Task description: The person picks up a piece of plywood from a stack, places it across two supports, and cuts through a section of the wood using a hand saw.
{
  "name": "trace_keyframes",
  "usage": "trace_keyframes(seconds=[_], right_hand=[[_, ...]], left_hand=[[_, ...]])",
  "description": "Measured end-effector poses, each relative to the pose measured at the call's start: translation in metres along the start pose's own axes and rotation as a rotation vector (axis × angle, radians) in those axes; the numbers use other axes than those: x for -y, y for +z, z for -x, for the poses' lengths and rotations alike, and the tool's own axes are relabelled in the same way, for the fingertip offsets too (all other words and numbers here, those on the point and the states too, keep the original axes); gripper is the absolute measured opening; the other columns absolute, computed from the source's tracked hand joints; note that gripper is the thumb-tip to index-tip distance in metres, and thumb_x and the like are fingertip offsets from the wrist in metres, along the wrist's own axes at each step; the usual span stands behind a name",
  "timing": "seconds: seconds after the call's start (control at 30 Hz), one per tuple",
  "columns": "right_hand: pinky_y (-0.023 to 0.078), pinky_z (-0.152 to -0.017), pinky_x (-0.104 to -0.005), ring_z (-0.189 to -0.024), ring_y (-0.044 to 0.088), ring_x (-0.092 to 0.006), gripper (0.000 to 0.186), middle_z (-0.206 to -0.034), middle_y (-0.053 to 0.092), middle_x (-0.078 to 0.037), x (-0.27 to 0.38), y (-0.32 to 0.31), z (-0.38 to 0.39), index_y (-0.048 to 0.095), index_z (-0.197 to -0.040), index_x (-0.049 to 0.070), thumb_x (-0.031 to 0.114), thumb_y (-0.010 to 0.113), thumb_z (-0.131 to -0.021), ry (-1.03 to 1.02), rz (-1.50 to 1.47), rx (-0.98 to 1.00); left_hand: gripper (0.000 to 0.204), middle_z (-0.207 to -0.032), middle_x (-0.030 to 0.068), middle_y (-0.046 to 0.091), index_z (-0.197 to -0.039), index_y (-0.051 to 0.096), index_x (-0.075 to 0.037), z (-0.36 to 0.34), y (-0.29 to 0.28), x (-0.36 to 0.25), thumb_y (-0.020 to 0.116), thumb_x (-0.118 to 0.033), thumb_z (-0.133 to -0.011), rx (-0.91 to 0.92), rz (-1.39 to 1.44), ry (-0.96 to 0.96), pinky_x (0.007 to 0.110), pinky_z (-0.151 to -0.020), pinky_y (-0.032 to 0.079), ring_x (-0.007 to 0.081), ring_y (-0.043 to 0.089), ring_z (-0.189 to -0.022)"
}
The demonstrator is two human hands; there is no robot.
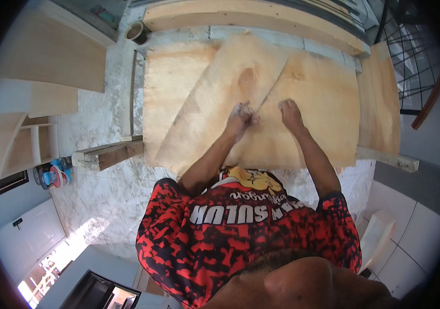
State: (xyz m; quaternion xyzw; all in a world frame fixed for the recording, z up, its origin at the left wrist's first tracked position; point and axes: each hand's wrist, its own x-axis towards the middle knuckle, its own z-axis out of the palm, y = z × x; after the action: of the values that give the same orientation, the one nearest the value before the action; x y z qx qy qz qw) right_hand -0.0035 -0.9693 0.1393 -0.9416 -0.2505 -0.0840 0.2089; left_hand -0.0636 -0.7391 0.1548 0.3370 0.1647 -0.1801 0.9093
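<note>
Two thin plywood sheets lie overlapping in front of me: a slanted left sheet (204,98) and a right sheet (323,103). Part of another pale board (161,72) shows beneath them at the left. My left hand (239,121) rests over the slanted sheet, close to the seam, with curled fingers and a whitish patch on them. Just right of the seam, my right hand (291,116) is closed with its fingertips pressed together at the right sheet. Whatever either hand holds is too small or hidden to name.
Wooden beams (112,154) jut out from under the boards. A long timber box (251,18) lies beyond them, with a small pot (136,33) at its left. Wooden cabinet parts (50,51) stand at the left. A black wire rack (410,62) stands at the right.
</note>
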Motion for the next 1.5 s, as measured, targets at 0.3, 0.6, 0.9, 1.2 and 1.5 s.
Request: trace_keyframes(seconds=[0.3, 0.6, 0.9, 1.2, 1.5], right_hand=[[0.045, -0.071, -0.0378, -0.079, 0.057, -0.0335, 0.012, -0.083, 0.058, -0.017, 0.007, -0.031, -0.012, 0.058, -0.085, 0.002, 0.014, 0.055, -0.085, 0.623, -0.455, -0.005], [0.045, -0.072, -0.0454, -0.084, 0.053, -0.0407, 0.014, -0.093, 0.053, -0.021, 0.031, 0.018, 0.033, 0.053, -0.096, 0.003, 0.006, 0.052, -0.082, 0.462, 0.036, -0.198], [0.048, -0.071, -0.0290, -0.077, 0.060, -0.0189, 0.019, -0.083, 0.063, -0.012, 0.067, -0.044, -0.012, 0.059, -0.096, -0.002, 0.002, 0.052, -0.079, 0.678, -0.608, 0.185], [0.047, -0.082, -0.0291, -0.092, 0.061, -0.0224, 0.025, -0.102, 0.062, -0.017, 0.155, -0.086, -0.041, 0.058, -0.106, -0.003, 0.011, 0.058, -0.085, 0.176, -0.447, -0.019], [0.048, -0.073, -0.0254, -0.080, 0.058, -0.0133, 0.028, -0.089, 0.062, -0.007, 0.069, -0.104, 0.121, 0.059, -0.106, -0.004, 0.018, 0.054, -0.090, 0.958, -0.487, -0.152]], left_hand=[[0.017, -0.085, 0.0052, 0.054, -0.106, 0.044, -0.007, -0.006, 0.018, 0.010, 0.046, -0.016, -0.092, -0.015, 0.155, -0.096, 0.027, -0.066, 0.050, 0.0156, 0.057, -0.071], [0.017, -0.083, 0.0037, 0.054, -0.100, 0.047, -0.009, 0.001, 0.024, 0.023, 0.048, -0.024, -0.093, -0.044, 0.115, -0.164, 0.025, -0.065, 0.049, 0.0126, 0.055, -0.070], [0.026, -0.088, 0.0049, 0.056, -0.099, 0.051, -0.007, -0.011, 0.037, 0.021, 0.045, -0.032, -0.094, -0.125, 0.232, -0.192, 0.029, -0.068, 0.049, 0.0142, 0.055, -0.079], [0.031, -0.082, 0.0037, 0.056, -0.094, 0.053, -0.009, -0.033, 0.026, 0.001, 0.034, -0.033, -0.097, -0.140, 0.513, -0.107, 0.031, -0.068, 0.049, 0.0166, 0.056, -0.076], [0.042, -0.058, 0.0011, 0.046, -0.079, 0.056, -0.007, -0.205, 0.026, -0.166, 0.041, -0.043, -0.094, -0.271, -0.487, 0.523, 0.031, -0.045, 0.036, 0.0130, 0.043, -0.050]])
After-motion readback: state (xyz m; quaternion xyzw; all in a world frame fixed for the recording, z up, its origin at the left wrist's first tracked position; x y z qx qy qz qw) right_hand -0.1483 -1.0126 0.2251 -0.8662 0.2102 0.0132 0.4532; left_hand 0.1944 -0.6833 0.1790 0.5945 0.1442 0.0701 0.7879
